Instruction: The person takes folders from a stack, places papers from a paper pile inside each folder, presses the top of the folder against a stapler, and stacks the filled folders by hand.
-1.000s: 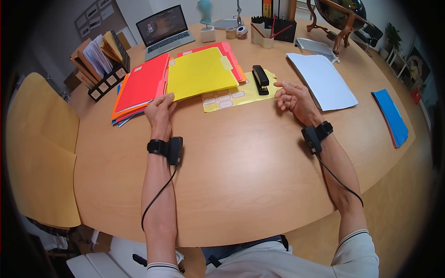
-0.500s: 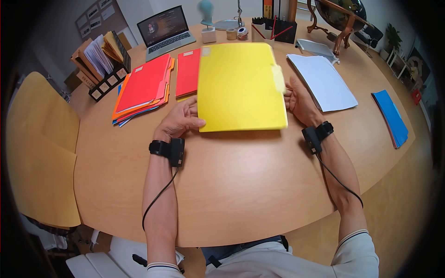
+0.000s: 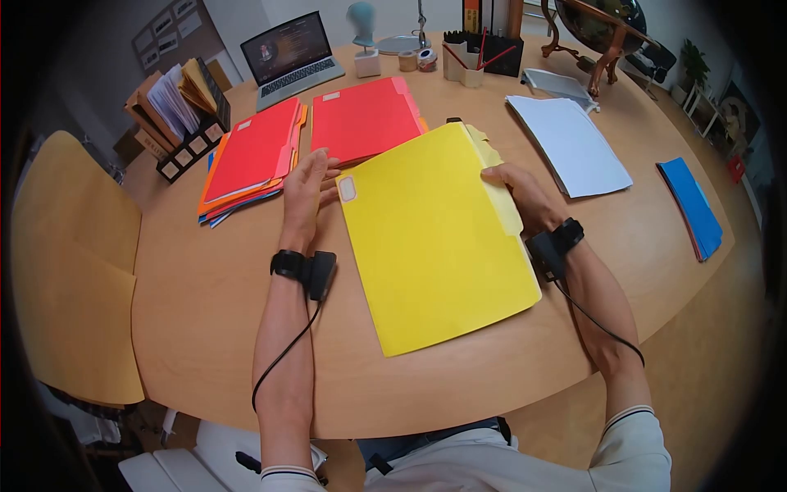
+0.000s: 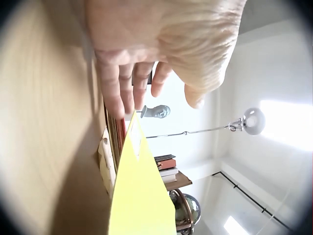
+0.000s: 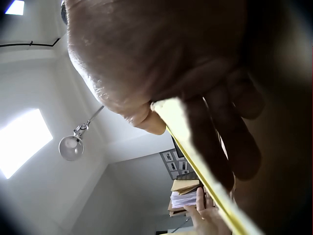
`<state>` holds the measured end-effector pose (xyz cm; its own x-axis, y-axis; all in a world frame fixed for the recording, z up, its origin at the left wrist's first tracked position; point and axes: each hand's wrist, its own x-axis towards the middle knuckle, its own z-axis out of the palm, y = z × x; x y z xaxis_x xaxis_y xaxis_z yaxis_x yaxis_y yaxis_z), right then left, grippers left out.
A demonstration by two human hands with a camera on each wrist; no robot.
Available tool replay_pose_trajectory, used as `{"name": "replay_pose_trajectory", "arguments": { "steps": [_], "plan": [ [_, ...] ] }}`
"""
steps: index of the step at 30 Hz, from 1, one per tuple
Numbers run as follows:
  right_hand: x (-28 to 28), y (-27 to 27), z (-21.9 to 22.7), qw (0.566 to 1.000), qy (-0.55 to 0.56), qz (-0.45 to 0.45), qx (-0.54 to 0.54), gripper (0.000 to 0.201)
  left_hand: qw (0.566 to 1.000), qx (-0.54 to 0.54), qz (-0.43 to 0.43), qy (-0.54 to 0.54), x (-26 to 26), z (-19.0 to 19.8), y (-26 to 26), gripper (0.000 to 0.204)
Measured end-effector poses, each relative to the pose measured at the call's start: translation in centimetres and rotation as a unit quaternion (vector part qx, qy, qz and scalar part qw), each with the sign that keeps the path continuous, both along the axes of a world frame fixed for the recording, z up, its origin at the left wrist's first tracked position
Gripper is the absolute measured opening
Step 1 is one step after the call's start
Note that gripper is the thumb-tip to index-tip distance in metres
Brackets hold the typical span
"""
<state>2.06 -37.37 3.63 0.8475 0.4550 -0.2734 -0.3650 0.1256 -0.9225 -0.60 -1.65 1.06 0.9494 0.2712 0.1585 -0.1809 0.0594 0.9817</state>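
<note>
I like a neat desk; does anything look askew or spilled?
The folder pile on the left looks askew: orange, blue and white edges jut unevenly from beneath its red top folder. I see nothing spilled.

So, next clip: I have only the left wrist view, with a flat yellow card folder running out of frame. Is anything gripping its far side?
Observer: Yes. The bare right hand grips the flat yellow card folder at its tabbed edge, thumb on the upper face.
Operator: And what lies out past that hand, toward the table's right end?
Observer: A thin stack of bright blue, flat sheets or folders, near the right edge of the smooth wooden table.
Operator: Anything on the left side, out of my frame?
Observer: A pile of flat folders with a red one on top, orange and blue edges showing beneath it.
</note>
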Motion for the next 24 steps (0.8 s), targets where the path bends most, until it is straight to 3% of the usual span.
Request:
{"name": "replay_pose_trajectory", "arguments": {
  "steps": [2, 6, 8, 11, 16, 18, 19, 24],
  "plan": [
    [0.3, 0.5, -1.1, 1.000, 0.026, 0.002, 0.012, 0.046, 0.971, 0.216, 0.011, -0.098, 1.0, -0.5, 0.0, 0.047],
    [0.2, 0.9, -1.6, 1.000, 0.021, -0.001, -0.013, 0.047, 0.963, 0.261, -0.042, -0.056, 0.6, -0.5, -2.1, 0.049],
    [-0.1, 1.0, -0.9, 0.999, 0.020, -0.033, -0.028, 0.047, 0.935, 0.347, -0.066, -0.043, 0.9, -0.7, -2.4, 0.051],
    [0.8, 0.5, -1.7, 0.999, -0.004, -0.046, -0.022, 0.032, 0.953, 0.287, -0.039, -0.087, 0.6, -0.9, -3.4, 0.051],
    [0.1, 0.9, -0.9, 1.000, -0.013, -0.020, -0.001, 0.031, 0.977, 0.182, 0.027, -0.104, 0.2, -0.8, -3.9, 0.057],
    [0.3, 1.0, -0.6, 0.991, -0.086, 0.103, 0.004, 0.031, 0.982, 0.151, 0.040, -0.108, -0.1, -0.3, -4.3, 0.057],
    [0.2, 1.0, -0.5, 0.991, -0.086, 0.103, 0.004, 0.031, 0.981, 0.128, 0.051, -0.133, -0.2, -0.2, -4.8, 0.056],
    [1.1, 0.9, -1.0, 0.977, -0.155, 0.114, -0.092, 0.032, 0.986, 0.094, 0.051, -0.129, -0.8, 0.1, -5.1, 0.056]
  ]
}}
